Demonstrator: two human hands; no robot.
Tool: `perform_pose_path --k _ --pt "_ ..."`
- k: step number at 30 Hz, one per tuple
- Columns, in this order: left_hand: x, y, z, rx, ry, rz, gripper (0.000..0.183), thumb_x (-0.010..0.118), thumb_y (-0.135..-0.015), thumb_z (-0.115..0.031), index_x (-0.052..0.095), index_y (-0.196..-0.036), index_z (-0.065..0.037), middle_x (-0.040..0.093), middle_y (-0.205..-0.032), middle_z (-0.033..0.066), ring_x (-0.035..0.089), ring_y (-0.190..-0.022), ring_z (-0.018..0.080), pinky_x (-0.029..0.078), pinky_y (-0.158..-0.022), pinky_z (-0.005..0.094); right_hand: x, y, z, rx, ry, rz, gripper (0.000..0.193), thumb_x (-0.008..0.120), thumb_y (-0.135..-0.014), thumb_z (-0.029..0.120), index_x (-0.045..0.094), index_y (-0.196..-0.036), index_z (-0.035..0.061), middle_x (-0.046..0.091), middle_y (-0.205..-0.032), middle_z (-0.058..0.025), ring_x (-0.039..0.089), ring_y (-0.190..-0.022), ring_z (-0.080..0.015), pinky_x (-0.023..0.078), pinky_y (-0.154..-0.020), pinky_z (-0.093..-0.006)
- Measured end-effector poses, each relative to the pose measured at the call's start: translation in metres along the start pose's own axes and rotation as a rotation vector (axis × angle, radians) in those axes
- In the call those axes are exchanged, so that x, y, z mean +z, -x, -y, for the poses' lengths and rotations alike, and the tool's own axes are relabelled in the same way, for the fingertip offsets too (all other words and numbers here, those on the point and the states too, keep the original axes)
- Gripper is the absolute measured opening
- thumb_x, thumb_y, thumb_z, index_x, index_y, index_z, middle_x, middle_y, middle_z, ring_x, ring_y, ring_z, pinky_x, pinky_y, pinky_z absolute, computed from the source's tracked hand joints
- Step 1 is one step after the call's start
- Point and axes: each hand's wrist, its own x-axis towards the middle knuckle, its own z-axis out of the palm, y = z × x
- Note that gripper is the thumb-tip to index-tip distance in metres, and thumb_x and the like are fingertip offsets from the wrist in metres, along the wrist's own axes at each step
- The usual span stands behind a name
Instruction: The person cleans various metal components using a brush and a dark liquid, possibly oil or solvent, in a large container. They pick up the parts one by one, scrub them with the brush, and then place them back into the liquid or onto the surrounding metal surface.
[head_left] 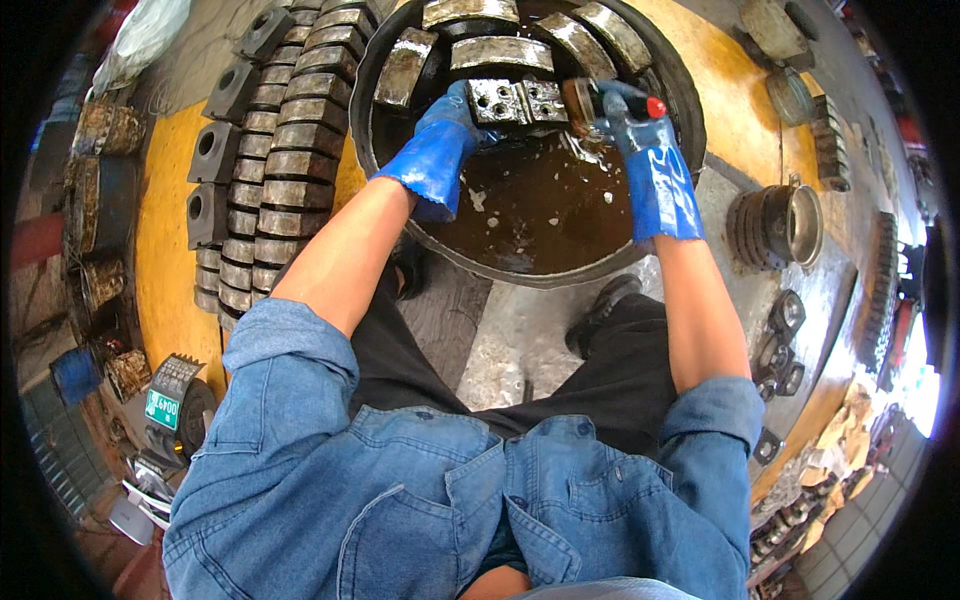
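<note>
My left hand (438, 148), in a long blue rubber glove, grips the left end of a wet metal block (515, 102) with round holes. The block is held over a big round tub (468, 262) of dark brown liquid. My right hand (652, 150), also blue-gloved, is closed round what looks like a brush (579, 106), with a brown head, dark body and red end. The brush head is at the block's right end; whether they touch I cannot tell. Several curved metal segments (502, 54) lie in the tub beyond my hands.
Rows of stacked metal segments (300, 140) and square blocks with holes (213, 152) stand left of the tub. On the right are a cylindrical metal part (775, 226), a glass jar (789, 97) and smaller ring parts (780, 345). A vehicle wheel (190, 412) shows at lower left.
</note>
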Motion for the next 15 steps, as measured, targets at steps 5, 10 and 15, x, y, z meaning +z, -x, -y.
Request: perform_pose_path --k 5,10,15 --pt "0.014 -0.013 0.012 0.048 0.017 -0.064 0.101 0.095 -0.069 -0.044 0.046 -0.15 -0.008 0.067 -0.137 0.0198 0.063 -0.129 0.0365 0.053 -0.107 0.0429 0.029 0.029 0.066 -0.164 -0.121 -0.035 0.023 0.075 -0.096 0.028 0.078 -0.112 0.0125 0.079 -0.096 -0.0117 0.075 -0.087 -0.0203 0.057 -0.08 -0.0342" --pt "-0.009 0.012 -0.022 0.039 -0.131 -0.023 0.101 0.094 -0.068 -0.048 0.048 -0.148 -0.008 0.068 -0.135 0.0196 0.066 -0.125 0.0374 0.054 -0.106 0.0439 0.054 0.033 0.083 -0.107 -0.04 -0.087 0.025 0.074 -0.096 0.03 0.078 -0.111 0.0103 0.079 -0.096 -0.0127 0.075 -0.086 -0.0216 0.057 -0.078 -0.0357" --pt "-0.011 0.011 -0.016 -0.051 -0.039 0.006 0.103 0.094 -0.068 -0.05 0.046 -0.149 -0.007 0.068 -0.135 0.0205 0.066 -0.125 0.0373 0.054 -0.106 0.0445 0.039 0.03 0.109 -0.014 -0.043 -0.093 0.027 0.073 -0.097 0.032 0.077 -0.11 0.0081 0.079 -0.095 -0.0137 0.075 -0.085 -0.0229 0.057 -0.076 -0.0371"
